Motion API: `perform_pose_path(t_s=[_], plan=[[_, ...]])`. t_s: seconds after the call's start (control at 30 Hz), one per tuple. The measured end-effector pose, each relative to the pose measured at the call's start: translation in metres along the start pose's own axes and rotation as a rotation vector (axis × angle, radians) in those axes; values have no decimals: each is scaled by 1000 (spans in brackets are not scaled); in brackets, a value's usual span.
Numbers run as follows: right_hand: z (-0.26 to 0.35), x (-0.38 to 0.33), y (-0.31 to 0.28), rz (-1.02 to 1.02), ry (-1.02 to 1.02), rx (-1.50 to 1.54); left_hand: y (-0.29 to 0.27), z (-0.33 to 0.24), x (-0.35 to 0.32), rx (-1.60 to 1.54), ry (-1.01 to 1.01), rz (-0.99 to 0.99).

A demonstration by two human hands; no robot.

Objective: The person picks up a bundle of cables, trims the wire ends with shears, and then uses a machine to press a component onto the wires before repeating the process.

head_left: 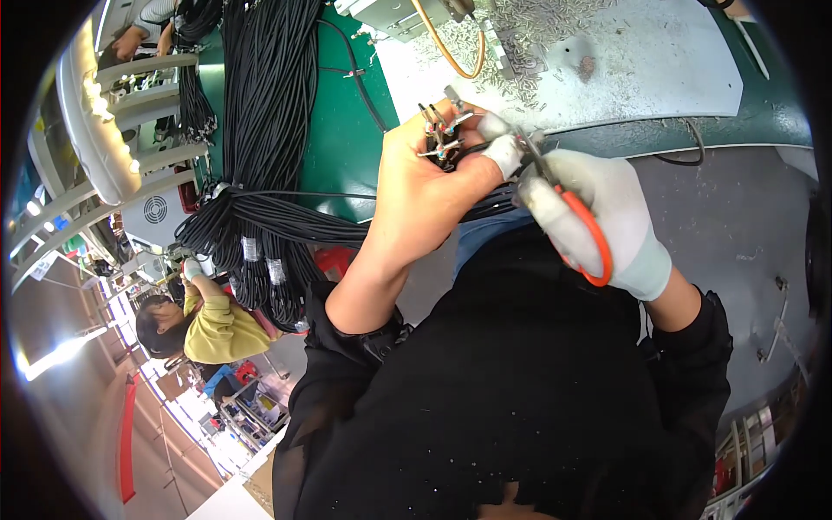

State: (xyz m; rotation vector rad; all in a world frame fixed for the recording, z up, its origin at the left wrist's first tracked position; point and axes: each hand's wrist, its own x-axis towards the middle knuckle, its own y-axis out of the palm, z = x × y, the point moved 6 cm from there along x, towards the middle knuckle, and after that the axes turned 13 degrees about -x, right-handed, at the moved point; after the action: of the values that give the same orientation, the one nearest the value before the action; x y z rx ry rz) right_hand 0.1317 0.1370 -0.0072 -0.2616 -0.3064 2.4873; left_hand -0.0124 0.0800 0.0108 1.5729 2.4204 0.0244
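A small fan of thin stripped wire ends [442, 130], grey-metal tipped with specks of red and blue insulation, sticks up out of the end of a black cable bunch [494, 201]. The wire ends sit right at the fingertips of the bare left hand [425, 186], whose fingers [451, 108] are curled tightly round the cable end and pinch the strands so that they splay upward. The thumb of this hand wears a white fingertip cover [503, 154].

Just to the right of those fingers, the right hand [607, 221], in a white knitted glove, is closed round a pair of orange-handled scissors [582, 227]; its fingers pass through and wrap the orange loop, and the thin metal blades point up and left, ending close beside the wire ends. Whether the blades touch a strand cannot be told.

Beyond the fingers lies a green table [342, 130] carrying a grey-white mat [641, 69] scattered with small cut wire scraps [520, 43]. Left of the left hand, a thick bundle of long black cables [269, 104] hangs over the table. Further off at lower left, another person in a yellow top [221, 329] works.
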Motion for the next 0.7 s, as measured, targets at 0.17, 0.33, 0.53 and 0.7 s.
perform_pose_path(t_s=[0.17, 0.33, 0.53, 0.7], plan=[[-3, 23, -32, -125, 0, -54, -46, 16, 37, -8, -176, -38], [21, 76, -55, -595, -735, -238, -43, 22, 82, -222, -343, 146], [19, 102, -63, -861, -1556, -606, -46, 35, 122, -222, -324, 168], [-7, 133, -61, -430, -1541, -463, -38, 24, 136, -58, -290, 166]])
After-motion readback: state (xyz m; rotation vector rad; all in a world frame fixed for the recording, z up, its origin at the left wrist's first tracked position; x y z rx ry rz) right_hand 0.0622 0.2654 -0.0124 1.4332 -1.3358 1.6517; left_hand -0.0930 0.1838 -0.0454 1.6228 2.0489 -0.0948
